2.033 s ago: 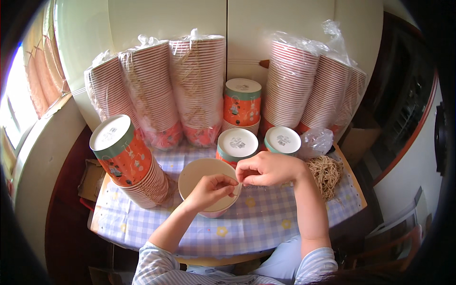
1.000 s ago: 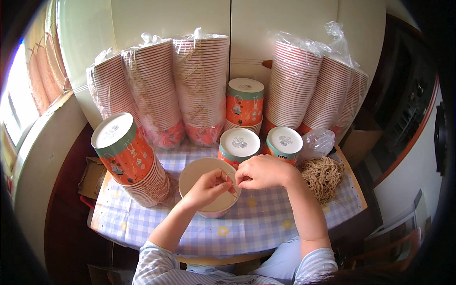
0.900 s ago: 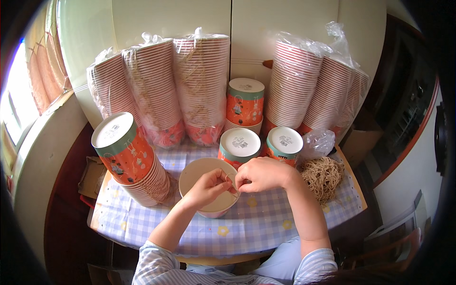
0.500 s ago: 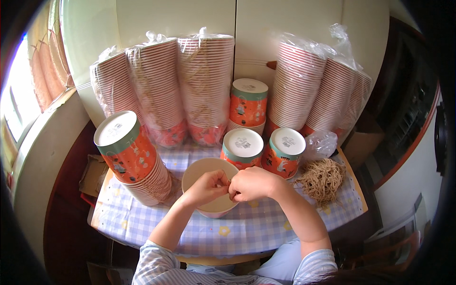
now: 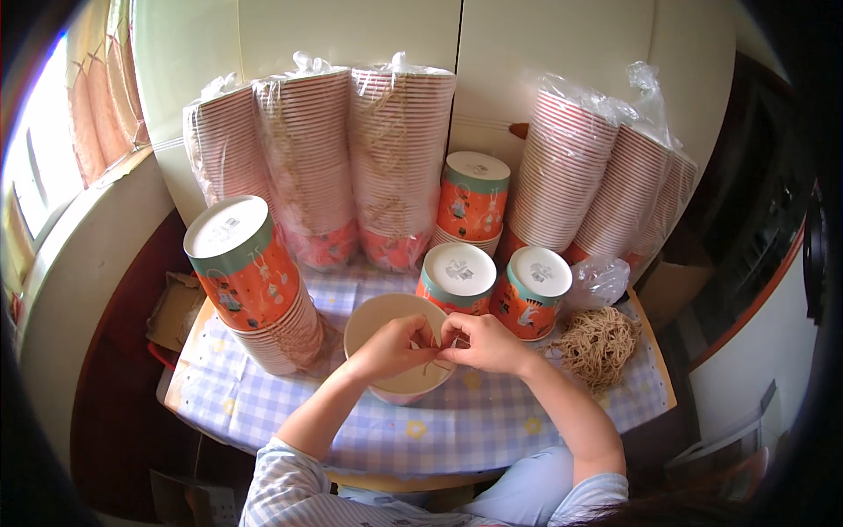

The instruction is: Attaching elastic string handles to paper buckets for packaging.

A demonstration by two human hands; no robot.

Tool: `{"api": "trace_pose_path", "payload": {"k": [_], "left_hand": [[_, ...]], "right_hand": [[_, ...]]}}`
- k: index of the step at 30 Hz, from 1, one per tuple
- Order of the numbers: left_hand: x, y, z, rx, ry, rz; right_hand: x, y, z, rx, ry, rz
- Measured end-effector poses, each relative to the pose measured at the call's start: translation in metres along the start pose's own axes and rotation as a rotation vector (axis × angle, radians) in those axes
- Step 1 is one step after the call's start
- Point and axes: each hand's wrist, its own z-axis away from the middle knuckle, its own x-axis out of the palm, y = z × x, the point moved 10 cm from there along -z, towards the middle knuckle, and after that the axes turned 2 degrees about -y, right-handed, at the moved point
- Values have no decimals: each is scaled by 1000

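Observation:
Both my hands meet over the right part of an upright, open paper bucket (image 5: pixel 364 327), pale inside. My left hand (image 5: pixel 397 347) is closed, thumb and fingers pinched together. My right hand (image 5: pixel 485 341) pinches at the same spot, its fingertips touching or nearly touching the left ones. A short, thin piece of twine (image 5: pixel 427 369) hangs below the fingertips; most of it is hidden by the fingers. Just behind the bucket stands an upside-down orange and green paper bucket (image 5: pixel 458 270), with another overturned bucket (image 5: pixel 539 274) to its right.
A bundle of tan twine (image 5: pixel 600 342) lies at the table's right. Left stands a stack of overturned buckets (image 5: pixel 235 263). Tall plastic-wrapped bucket stacks (image 5: pixel 399 149) line the back, with more wrapped stacks (image 5: pixel 562 167) at back right. A checked cloth (image 5: pixel 351 435) covers the table.
My right hand has turned from a fist-like grip to a fingertip pinch, and the twine end now shows below the fingers. The whole view has shifted slightly.

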Motion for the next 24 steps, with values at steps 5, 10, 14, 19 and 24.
{"api": "trace_pose_path", "payload": {"k": [5,10,14,19,24], "left_hand": [[-1,-4,-2,-4,23,-24],[-5,-11,-2,-13,46,100],[-4,-4,-1,17,43,168],[-1,-1,1,19,0,45],[0,-7,0,14,11,116]], "right_hand": [[0,4,11,33,209,-32],[-3,-12,15,-74,378,49],[-4,-15,19,-159,443,146],[-3,-11,22,-64,413,158],[-1,-5,22,-89,429,155]]}}
